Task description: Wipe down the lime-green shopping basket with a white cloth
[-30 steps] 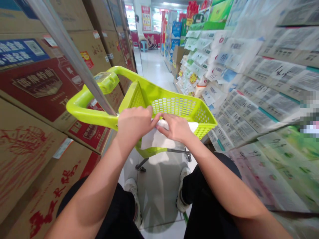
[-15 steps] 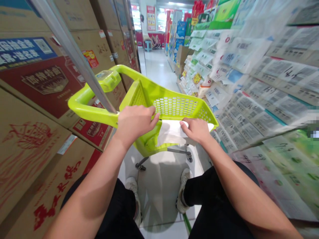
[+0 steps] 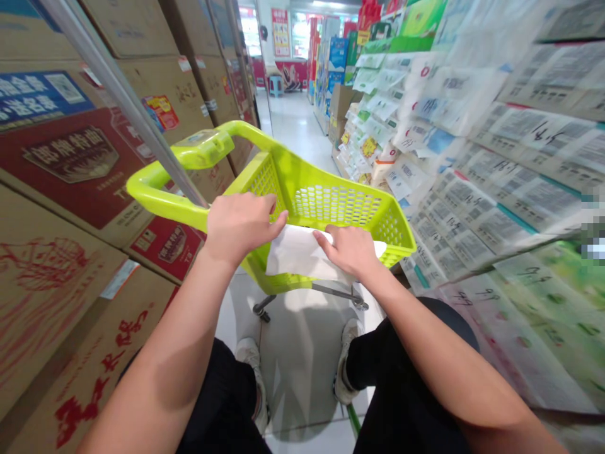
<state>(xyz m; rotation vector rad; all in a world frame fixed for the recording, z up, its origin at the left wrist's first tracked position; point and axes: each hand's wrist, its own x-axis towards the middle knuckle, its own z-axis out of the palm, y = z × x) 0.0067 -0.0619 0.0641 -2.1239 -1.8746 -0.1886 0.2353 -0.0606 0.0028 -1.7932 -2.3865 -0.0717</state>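
A lime-green plastic shopping cart (image 3: 309, 161) stands in front of me, its near side toward me. My left hand (image 3: 243, 227) is closed over the near rim, just ahead of the handle, with the thumb pointing inward. My right hand (image 3: 347, 249) presses a white cloth (image 3: 297, 252) over the same rim farther along, its fingers bent over the top edge. The cloth drapes down the outside of the cart's near wall and lies partly under the right hand. The fingertips of both hands are hidden behind the rim.
Stacked cardboard cartons (image 3: 70, 170) line the left side, with a metal pole (image 3: 127, 104) slanting in front. Packs of paper goods (image 3: 510, 170) with handwritten prices rise on the right. Tiled aisle floor (image 3: 297, 123) runs ahead toward a blue stool (image 3: 276, 86). The cart's wheels (image 3: 261, 311) rest below.
Both hands have shifted left along the rim, toward the handle. The white cloth has slid left with the right hand, uncovering some of the rim at the far right end.
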